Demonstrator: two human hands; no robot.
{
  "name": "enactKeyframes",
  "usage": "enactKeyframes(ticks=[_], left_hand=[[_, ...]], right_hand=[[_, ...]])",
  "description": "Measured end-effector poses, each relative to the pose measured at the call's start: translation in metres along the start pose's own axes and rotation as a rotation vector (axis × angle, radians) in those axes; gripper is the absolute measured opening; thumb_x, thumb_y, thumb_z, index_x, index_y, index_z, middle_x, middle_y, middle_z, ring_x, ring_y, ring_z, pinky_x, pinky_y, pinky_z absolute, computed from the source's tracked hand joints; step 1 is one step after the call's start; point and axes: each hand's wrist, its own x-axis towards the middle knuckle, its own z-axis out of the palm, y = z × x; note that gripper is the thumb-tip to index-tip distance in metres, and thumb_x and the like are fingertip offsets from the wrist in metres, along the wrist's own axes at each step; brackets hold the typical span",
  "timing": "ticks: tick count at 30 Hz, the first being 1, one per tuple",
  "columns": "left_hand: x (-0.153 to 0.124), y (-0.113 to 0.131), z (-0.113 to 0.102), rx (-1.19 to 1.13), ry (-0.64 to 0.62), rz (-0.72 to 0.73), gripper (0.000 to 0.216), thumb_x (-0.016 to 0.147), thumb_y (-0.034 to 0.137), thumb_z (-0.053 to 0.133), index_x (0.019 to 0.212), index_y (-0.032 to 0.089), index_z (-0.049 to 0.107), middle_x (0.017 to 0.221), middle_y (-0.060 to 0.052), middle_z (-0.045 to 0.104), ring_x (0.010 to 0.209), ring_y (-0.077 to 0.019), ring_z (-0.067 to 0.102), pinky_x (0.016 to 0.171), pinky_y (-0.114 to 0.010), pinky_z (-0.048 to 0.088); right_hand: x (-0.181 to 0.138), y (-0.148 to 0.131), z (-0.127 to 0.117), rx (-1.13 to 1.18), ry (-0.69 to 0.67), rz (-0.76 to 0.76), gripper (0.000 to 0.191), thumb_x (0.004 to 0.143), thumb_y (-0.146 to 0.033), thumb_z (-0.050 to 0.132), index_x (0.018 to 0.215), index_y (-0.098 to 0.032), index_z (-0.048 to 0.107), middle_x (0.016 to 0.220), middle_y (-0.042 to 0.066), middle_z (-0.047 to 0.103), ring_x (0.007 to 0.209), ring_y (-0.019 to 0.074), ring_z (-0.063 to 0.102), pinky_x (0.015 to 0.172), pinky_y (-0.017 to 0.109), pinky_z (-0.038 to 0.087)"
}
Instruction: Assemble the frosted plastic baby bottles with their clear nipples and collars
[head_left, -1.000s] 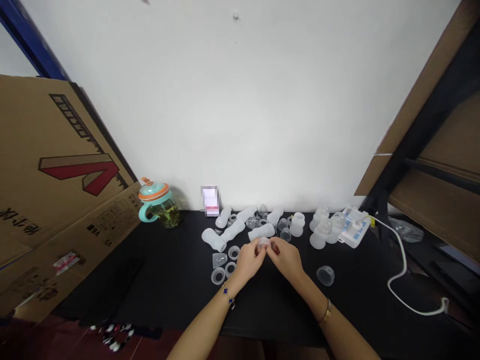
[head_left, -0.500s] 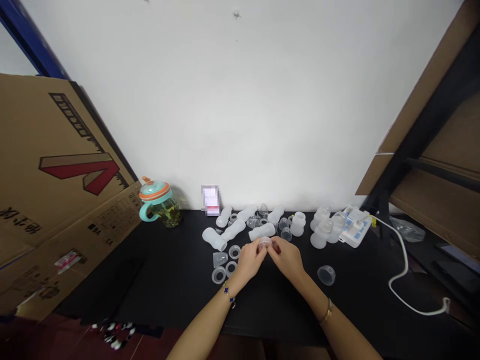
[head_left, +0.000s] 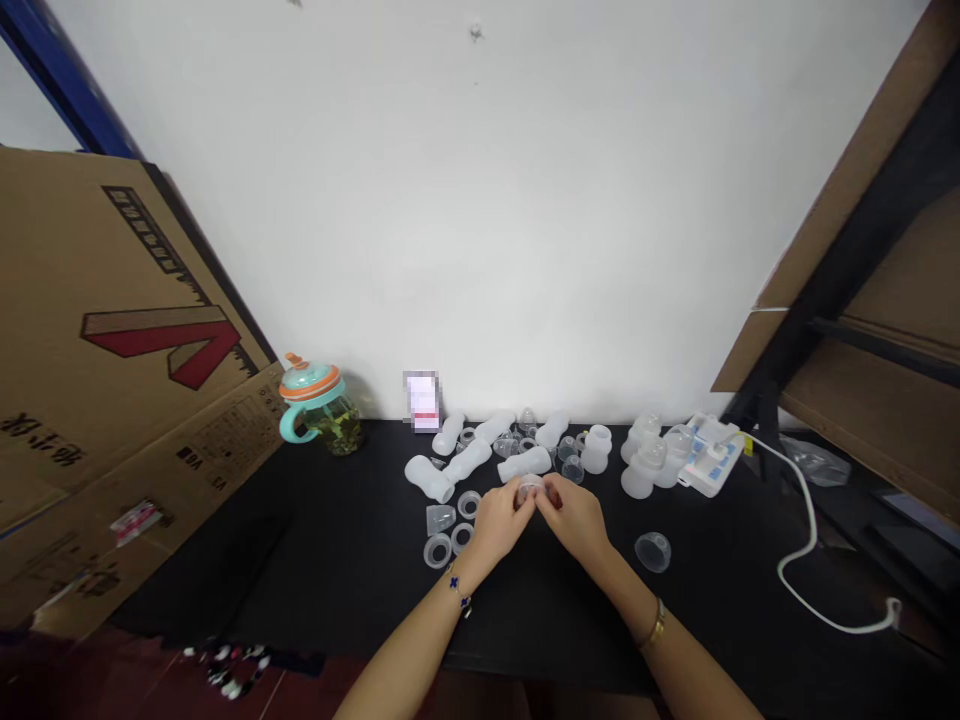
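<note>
My left hand [head_left: 499, 523] and my right hand [head_left: 574, 518] meet over the black table [head_left: 345, 560], fingers pinched together on a small clear plastic cap [head_left: 529, 488] held between them. Just beyond lie several white translucent bottles [head_left: 469, 460] on their sides. Clear rings [head_left: 437, 551] and a small cup [head_left: 440, 519] rest left of my left hand. A clear dome cap [head_left: 652, 551] sits alone to the right of my right hand.
A teal and orange lidded cup [head_left: 319, 410] stands at the back left. Assembled white bottles [head_left: 649, 455] stand by a white power strip [head_left: 711, 460] with a cable [head_left: 802, 540] trailing right. A cardboard box [head_left: 112, 380] leans at left; wooden shelving [head_left: 862, 300] stands at right.
Both hands stay pinched on the small clear cap, with only slight finger shifts. Nothing else on the table has moved.
</note>
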Motion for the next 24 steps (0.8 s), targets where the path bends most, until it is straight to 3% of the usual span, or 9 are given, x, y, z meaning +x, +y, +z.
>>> enactKeyframes(ticks=[24], left_hand=[[-0.0008, -0.0033, 0.0039, -0.033, 0.070, 0.039, 0.022, 0.093, 0.033, 0.051, 0.073, 0.022, 0.051, 0.056, 0.003, 0.052, 0.051, -0.0142, 0.048, 0.054, -0.026, 0.022]], right_hand=[[0.0005, -0.0028, -0.0032, -0.053, -0.015, -0.005, 0.024, 0.092, -0.032, 0.048, 0.077, -0.020, 0.063, 0.059, -0.003, 0.055, 0.053, 0.0118, 0.052, 0.053, 0.023, 0.026]])
